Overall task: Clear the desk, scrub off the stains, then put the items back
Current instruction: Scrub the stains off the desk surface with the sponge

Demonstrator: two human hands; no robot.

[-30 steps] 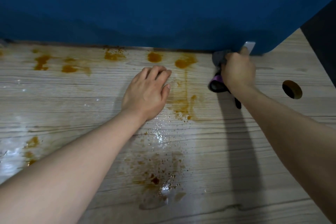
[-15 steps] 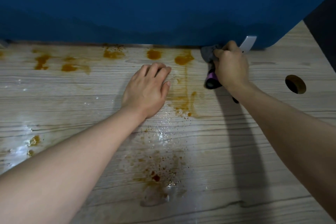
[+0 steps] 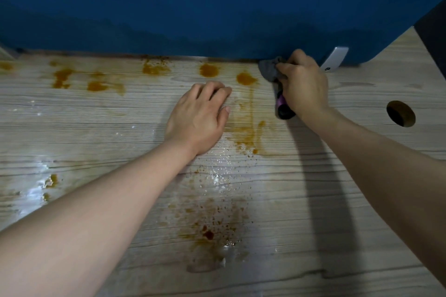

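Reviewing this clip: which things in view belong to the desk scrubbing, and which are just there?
Belongs to the job:
right hand
grey cloth
orange stains
desk
left hand, braced flat

Just there:
cable hole
white bracket
blue panel

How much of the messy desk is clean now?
Done: the desk has nothing standing on it. In hand: the right hand presses a grey cloth at the back edge beside an orange spot, while the left hand rests flat. Left: orange stains along the back, brown splatter near the front, then putting things back.
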